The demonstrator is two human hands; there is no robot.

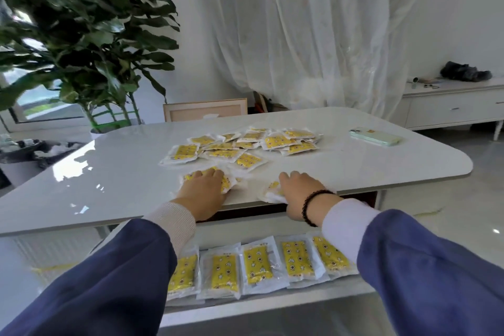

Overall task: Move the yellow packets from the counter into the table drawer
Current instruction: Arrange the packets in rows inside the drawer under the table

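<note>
Several yellow packets [242, 144] in clear wrappers lie scattered on the white tabletop [114, 172]. Below the near edge an open drawer [272, 305] holds a row of several yellow packets [257, 264] laid side by side. My left hand [203, 191] lies flat on a yellow packet [226, 184] near the table's front edge, fingers straight. My right hand [300, 194], with a dark bead bracelet on the wrist, grips another packet [272, 194] at the very edge of the table, above the drawer.
A pale green phone [375, 136] lies at the table's right side. A chair back [204, 109] stands behind the table, a big leafy plant [81, 35] at the left, a white sideboard [452, 106] at the right, and a sheer curtain behind.
</note>
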